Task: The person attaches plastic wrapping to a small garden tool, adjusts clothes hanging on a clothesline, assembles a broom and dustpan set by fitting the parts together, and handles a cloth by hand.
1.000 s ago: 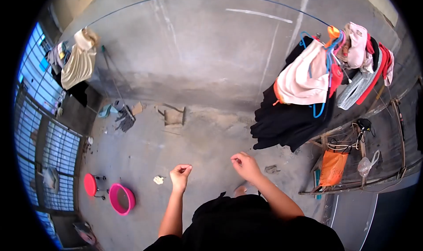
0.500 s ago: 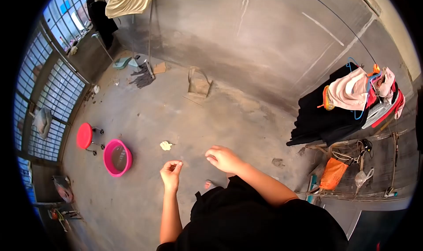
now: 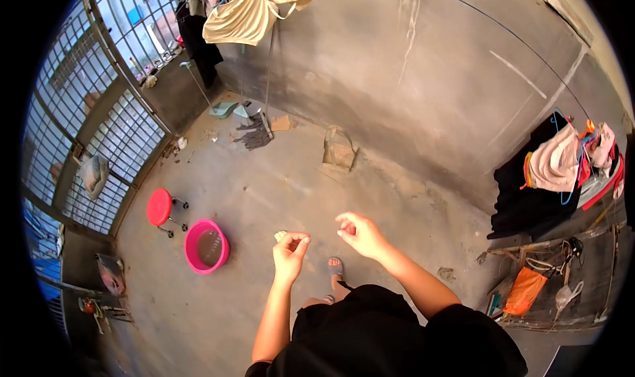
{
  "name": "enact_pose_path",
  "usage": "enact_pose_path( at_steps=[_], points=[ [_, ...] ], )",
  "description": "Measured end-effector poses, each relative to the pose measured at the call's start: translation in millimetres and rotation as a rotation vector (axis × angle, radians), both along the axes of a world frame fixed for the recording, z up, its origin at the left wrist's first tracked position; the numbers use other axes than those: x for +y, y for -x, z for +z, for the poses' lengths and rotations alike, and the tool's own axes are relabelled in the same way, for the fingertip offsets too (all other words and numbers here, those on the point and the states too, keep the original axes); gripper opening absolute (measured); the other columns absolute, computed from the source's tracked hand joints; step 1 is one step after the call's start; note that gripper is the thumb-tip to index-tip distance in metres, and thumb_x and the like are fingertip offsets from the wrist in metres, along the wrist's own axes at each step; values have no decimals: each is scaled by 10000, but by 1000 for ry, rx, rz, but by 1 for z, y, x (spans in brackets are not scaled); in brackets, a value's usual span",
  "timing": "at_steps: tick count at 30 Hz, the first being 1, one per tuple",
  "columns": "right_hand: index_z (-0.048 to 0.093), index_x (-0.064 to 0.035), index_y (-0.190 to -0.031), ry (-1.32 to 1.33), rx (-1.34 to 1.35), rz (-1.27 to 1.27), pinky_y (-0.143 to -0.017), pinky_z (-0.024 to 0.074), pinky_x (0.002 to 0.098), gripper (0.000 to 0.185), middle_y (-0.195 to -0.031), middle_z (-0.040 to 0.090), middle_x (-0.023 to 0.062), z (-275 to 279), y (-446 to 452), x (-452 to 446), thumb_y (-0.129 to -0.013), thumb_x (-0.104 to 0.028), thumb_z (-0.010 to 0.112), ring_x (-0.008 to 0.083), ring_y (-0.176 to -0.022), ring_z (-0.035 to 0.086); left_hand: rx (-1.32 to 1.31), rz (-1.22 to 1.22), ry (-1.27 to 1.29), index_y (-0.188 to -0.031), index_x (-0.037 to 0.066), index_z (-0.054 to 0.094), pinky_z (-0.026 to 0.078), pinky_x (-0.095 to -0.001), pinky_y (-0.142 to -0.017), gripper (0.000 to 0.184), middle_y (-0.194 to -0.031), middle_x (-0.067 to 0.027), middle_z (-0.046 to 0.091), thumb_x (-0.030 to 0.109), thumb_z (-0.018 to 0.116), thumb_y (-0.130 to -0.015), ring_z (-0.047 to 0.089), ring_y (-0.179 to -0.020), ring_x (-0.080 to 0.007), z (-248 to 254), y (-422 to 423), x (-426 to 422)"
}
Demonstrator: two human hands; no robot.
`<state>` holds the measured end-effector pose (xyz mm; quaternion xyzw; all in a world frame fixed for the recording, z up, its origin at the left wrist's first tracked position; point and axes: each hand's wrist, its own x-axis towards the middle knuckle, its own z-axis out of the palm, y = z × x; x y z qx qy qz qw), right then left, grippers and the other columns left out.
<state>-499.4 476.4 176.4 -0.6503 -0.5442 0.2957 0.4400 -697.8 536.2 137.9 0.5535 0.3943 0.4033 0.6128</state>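
Observation:
My left hand (image 3: 290, 256) is raised in front of my body, thumb and fingertips pinched; whatever may lie between them is too small to make out. Just past its fingertips, a crumpled pale yellow thing (image 3: 280, 235) lies on the floor, partly hidden by the hand. To the right, my right hand (image 3: 362, 237) hovers with curved fingers and the thumb apart from them, and nothing shows in it. A pink basin (image 3: 190, 245) with water in it stands on the floor to the left of my hands. A red-topped stool (image 3: 159, 207) is beside the basin.
A dustpan (image 3: 223, 110) and a dark mop head (image 3: 254, 133) lie near the far wall, close to a scoop-like container (image 3: 339, 153). Clothes (image 3: 555, 160) hang at the right above an orange bag (image 3: 526, 291). A barred gate (image 3: 122, 149) is at the left.
The view has swung left, so the room's things appear farther right. My right hand's fingers have spread a little; my left stays pinched. My sandalled foot shows more fully.

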Motion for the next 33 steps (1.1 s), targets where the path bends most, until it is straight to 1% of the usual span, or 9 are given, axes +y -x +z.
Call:
enact_pose_path(
  at_steps=[4, 5, 6, 11, 14, 21, 26, 30, 33],
  points=[
    [579, -38, -746, 24, 59, -265, -503, 416, 309, 175, -576, 544, 58, 13, 7, -34, -810, -191, 635, 160, -507, 492, 15, -119, -38, -840, 3, 605, 446, -236, -702, 83, -824, -41, 640, 84, 620, -844, 564, -767, -97, 2, -10, 0],
    [573, -29, -707, 52, -10, -319, -488, 408, 325, 239, -505, 495, 69, 19, 8, -51, -830, -228, 622, 196, -470, 478, 22, -156, -28, -836, 4, 604, 447, -246, -717, 96, -825, -48, 642, 98, 609, -853, 565, -769, -103, -1, -14, -2],
    [563, -15, -677, 99, -179, -342, -529, 421, 330, 281, -584, 522, 94, 15, 1, -69, -825, -247, 621, 222, -527, 501, 24, -196, -21, -832, 5, 603, 448, -255, -733, 112, -827, -54, 644, 113, 598, -863, 567, -771, -109, -5, -25, -6],
    [617, -31, -832, -101, -194, -588, -619, 440, 315, 147, -806, 571, 83, 23, -32, -165, -792, -172, 631, 210, -650, 530, -96, -398, -31, -839, 6, 605, 451, -270, -776, 123, -843, -69, 644, 119, 574, -877, 581, -790, -129, -2, -87, -47],
    [628, -49, -904, -108, -181, -776, -609, 442, 306, 148, -806, 574, 54, 58, -57, -214, -784, -135, 627, 182, -636, 527, -111, -514, -41, -856, 8, 606, 459, -261, -772, 86, -853, -64, 642, 89, 582, -867, 589, -812, -128, 3, -119, -70],
    [634, -26, -839, -326, -276, -1116, -552, 410, 235, 97, -756, 587, 33, 111, -137, -295, -745, -38, 652, 90, -571, 470, -53, -664, -159, -850, 15, 625, 467, -235, -717, 57, -816, -29, 646, 52, 647, -812, 579, -759, -87, 20, -205, -91],
    [610, -15, -780, -375, -125, -1173, -541, 397, 207, 37, -688, 565, -7, 102, -190, -321, -765, -32, 638, 47, -560, 457, -129, -739, -164, -822, 10, 615, 470, -235, -729, 55, -825, -33, 651, 47, 653, -806, 579, -760, -81, 20, -291, -123],
    [609, -28, -778, -352, 9, -1043, -514, 390, 196, 29, -667, 576, -16, 60, -232, -307, -775, -39, 636, 36, -552, 470, -110, -781, -93, -824, 12, 614, 475, -239, -736, 73, -821, -35, 654, 78, 644, -822, 586, -766, -82, 28, -349, -157],
    [611, -21, -813, -213, 65, -875, -508, 405, 208, 63, -689, 594, 6, 34, -253, -278, -780, -66, 640, 51, -547, 489, -55, -729, -98, -832, 11, 613, 475, -236, -723, 80, -823, -28, 648, 87, 638, -831, 589, -767, -82, 28, -366, -158]
  ],
)
